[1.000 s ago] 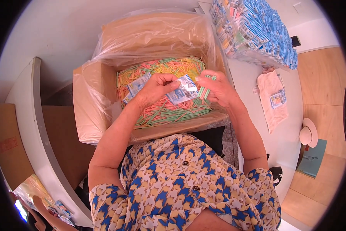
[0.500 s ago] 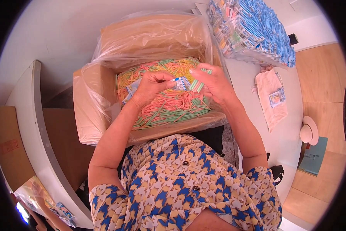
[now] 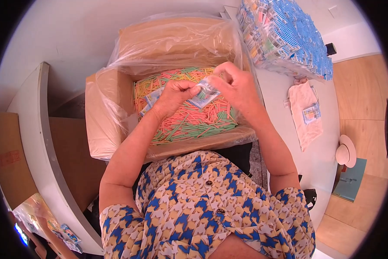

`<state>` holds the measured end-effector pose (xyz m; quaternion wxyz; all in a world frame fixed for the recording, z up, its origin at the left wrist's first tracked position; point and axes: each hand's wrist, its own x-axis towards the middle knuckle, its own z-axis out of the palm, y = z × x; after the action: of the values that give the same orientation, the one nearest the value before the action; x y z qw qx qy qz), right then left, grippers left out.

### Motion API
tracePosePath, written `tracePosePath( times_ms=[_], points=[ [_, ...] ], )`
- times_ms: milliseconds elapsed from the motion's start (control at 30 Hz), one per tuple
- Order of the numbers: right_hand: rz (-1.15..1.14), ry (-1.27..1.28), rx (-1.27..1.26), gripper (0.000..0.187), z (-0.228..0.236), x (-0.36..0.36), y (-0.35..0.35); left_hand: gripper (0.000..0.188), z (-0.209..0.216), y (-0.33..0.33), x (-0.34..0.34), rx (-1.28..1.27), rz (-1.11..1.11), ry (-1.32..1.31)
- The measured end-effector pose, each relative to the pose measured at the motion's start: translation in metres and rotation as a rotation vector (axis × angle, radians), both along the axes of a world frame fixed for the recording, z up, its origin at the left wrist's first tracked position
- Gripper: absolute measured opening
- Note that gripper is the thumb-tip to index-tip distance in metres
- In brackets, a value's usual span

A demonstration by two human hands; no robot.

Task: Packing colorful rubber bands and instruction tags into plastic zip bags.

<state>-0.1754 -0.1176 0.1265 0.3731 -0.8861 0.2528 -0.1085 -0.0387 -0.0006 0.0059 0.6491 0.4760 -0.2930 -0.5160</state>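
My left hand [image 3: 174,96] pinches a small clear plastic packet [image 3: 199,101] with blue-and-white stripes, over an open cardboard box. Greenish sticks show through the film of this packet. At the packet's upper right edge, my right hand [image 3: 237,88] is curled with its fingertips closed on the film, partly smeared by motion. Underneath lies a heap of short thin sticks [image 3: 189,125] in pink, green, yellow and orange. Other striped packets [image 3: 153,98] rest on the heap beside my left hand. The cardboard box [image 3: 107,103] is lined with clear plastic film.
On the white table [image 3: 284,168] to the right lie a pale cloth [image 3: 302,129] and a filled packet [image 3: 311,113] on it. A big clear bag of striped packets [image 3: 284,34] stands at the far right. Another carton [image 3: 8,159] is at the left, near another person's arm [image 3: 51,233].
My right hand held a bundle of green and pink sticks beside the packet; now green sticks show inside the packet. My right fingers have moved onto its edge.
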Motion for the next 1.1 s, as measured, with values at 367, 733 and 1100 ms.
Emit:
tracePosePath(
  times_ms=[367, 733, 1100],
  points=[
    [-0.121, -0.293, 0.018, 0.031, -0.039, -0.069, -0.021, 0.019, 0.002, 0.005, 0.007, 0.183, 0.02, -0.411],
    [-0.761, 0.032, -0.616, 0.041, -0.035, -0.365, -0.232, 0.074, -0.065, 0.044, 0.08, 0.723, -0.108, -1.625],
    [-0.693, -0.111, -1.02, 0.037, -0.03, -0.269, -0.127, 0.057, -0.049, 0.023, 0.064, 0.974, -0.128, -1.369]
  ],
)
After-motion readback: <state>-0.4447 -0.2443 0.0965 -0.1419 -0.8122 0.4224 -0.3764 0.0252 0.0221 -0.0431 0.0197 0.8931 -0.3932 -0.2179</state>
